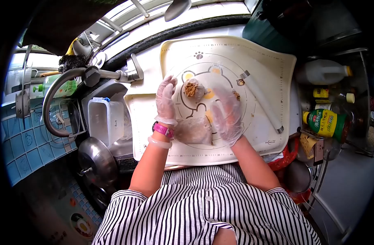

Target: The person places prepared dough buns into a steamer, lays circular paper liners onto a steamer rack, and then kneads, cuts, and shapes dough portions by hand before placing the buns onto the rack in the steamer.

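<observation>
Both hands wear clear plastic gloves over a cream mat with a printed bear. My left hand is raised at the left, fingers stretched upward and nothing visible in it. Just right of it, a pale round lump with crumbly brown filling rests on the mat. My right hand is blurred by motion; its grip is unclear. A brown bit shows by its fingers. Nearest my body lies a larger pale, translucent piece, between the wrists.
A white rolling pin lies diagonally on the mat's right side. To the left are a curved faucet, a clear plastic container and a metal pan. Bottles, one with a green-yellow label, stand at the right.
</observation>
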Demonstrator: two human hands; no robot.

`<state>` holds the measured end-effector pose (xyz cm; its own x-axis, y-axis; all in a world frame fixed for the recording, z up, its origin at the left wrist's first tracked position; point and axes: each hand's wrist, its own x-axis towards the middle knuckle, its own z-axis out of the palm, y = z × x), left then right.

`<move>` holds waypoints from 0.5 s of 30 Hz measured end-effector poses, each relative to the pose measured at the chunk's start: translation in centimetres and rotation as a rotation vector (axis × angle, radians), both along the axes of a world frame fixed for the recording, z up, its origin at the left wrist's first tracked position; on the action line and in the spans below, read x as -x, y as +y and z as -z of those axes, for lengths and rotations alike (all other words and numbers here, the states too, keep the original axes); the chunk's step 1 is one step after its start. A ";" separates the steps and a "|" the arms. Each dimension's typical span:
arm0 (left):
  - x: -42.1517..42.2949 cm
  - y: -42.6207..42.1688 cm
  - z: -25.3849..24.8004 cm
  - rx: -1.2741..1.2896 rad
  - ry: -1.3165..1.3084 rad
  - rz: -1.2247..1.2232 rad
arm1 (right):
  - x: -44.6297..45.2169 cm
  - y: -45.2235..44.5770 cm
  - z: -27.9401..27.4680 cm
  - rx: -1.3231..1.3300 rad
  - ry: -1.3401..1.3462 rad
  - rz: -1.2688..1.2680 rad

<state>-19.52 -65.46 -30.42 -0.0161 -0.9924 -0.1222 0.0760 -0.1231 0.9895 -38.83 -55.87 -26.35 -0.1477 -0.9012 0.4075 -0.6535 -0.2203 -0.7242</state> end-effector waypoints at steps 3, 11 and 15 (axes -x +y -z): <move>0.9 -1.4 -0.2 -0.058 0.064 0.047 | -3.2 -1.1 -0.6 0.019 -0.280 -0.089; 2.9 -3.7 -0.3 -0.229 0.020 0.374 | -4.9 -0.7 3.0 -0.609 -1.154 0.152; 3.3 -2.1 0.1 -0.405 0.042 0.345 | -4.1 -4.1 7.5 -0.590 -0.500 0.106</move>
<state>-22.80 -67.52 -30.56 -0.3460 -0.8021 -0.4868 0.0026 -0.5196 0.8544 -34.72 -60.01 -33.90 -0.2851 -0.9190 -0.2721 -0.2147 0.3380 -0.9163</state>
